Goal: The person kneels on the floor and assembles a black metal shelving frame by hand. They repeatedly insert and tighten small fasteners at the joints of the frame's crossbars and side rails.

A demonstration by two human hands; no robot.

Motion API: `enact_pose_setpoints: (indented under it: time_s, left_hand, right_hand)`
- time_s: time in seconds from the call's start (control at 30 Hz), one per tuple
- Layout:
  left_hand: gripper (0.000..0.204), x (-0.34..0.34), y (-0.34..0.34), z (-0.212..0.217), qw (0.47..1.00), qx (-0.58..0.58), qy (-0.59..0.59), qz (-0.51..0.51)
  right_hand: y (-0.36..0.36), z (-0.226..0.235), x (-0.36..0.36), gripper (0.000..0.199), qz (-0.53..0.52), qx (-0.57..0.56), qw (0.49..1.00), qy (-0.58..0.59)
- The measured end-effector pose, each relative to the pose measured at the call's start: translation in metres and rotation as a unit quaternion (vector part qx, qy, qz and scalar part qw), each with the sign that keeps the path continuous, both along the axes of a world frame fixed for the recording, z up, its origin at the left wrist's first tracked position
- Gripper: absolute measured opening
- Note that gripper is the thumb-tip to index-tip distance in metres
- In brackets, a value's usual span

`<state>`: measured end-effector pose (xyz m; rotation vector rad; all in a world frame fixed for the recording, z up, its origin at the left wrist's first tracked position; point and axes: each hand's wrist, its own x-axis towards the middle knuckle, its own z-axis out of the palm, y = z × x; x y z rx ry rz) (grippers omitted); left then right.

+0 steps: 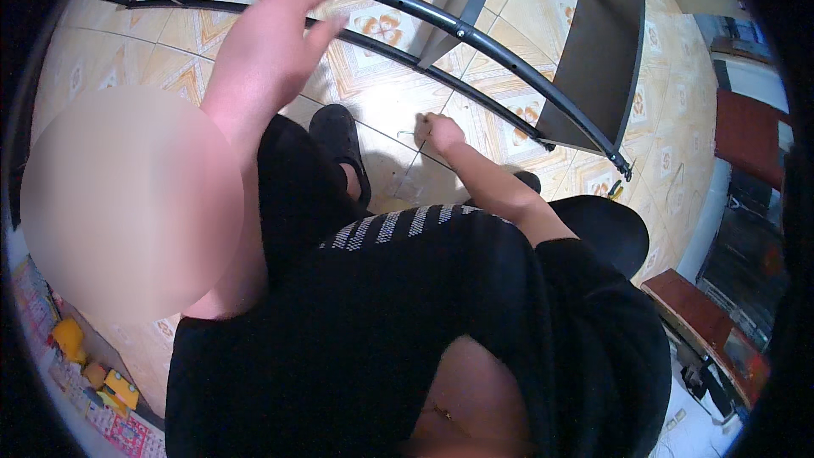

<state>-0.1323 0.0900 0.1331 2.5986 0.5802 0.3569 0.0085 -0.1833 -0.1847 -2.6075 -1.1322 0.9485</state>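
A dark metal rack [517, 68] with curved black tubes and flat grey shelf panels lies on its side on the floor ahead. My left hand [275, 38], slightly blurred, is at the near curved tube [398, 2], with thumb and fingers apart. Its fingertips overlap the tube's edge; whether they touch it I cannot tell. Lower and to the right, my right hand [441, 133] is closed near the floor. A thin, pale greenish stick-like piece [406, 133] juts from its fingertips, too small to name.
Patterned tiles [381, 102] cover the floor. My black shoe [337, 148] stands between my hands. A yellow-and-black-handled tool [616, 190] lies by my right knee. Reddish-brown furniture [750, 137] lines the right side. Yellow toy-like items [120, 388] lie at lower left.
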Motion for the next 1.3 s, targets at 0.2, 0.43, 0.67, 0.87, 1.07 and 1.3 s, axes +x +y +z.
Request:
enact_pose_setpoints:
  time_s: [0.2,0.43,0.67,0.87,1.07,1.3]
  left_hand:
    - [0.045,0.027,0.007,0.002,0.997,-0.017,0.074,-0.033]
    - [0.046,0.057,0.008,-0.018,0.980,0.012,0.188,-0.061]
    - [0.045,0.101,-0.010,-0.016,0.957,-0.036,0.274,-0.089]
    - [0.037,0.121,-0.025,-0.012,0.959,-0.010,0.275,-0.067]
    - [0.032,0.123,-0.039,-0.012,0.948,-0.014,0.311,-0.071]
    - [0.029,0.112,-0.030,-0.019,0.946,-0.008,0.318,-0.070]
  right_hand:
    - [0.021,-0.103,-0.031,0.021,0.096,0.003,0.995,0.037]
    - [0.026,-0.066,-0.022,0.018,0.175,0.034,0.980,0.084]
    - [0.028,0.039,-0.002,0.016,-0.179,0.166,0.928,0.282]
    - [0.038,0.155,0.045,0.018,-0.212,0.392,0.873,0.198]
    - [0.061,0.168,0.046,0.021,-0.181,0.350,0.919,-0.004]
    - [0.072,0.165,0.045,0.026,-0.189,0.348,0.913,-0.098]
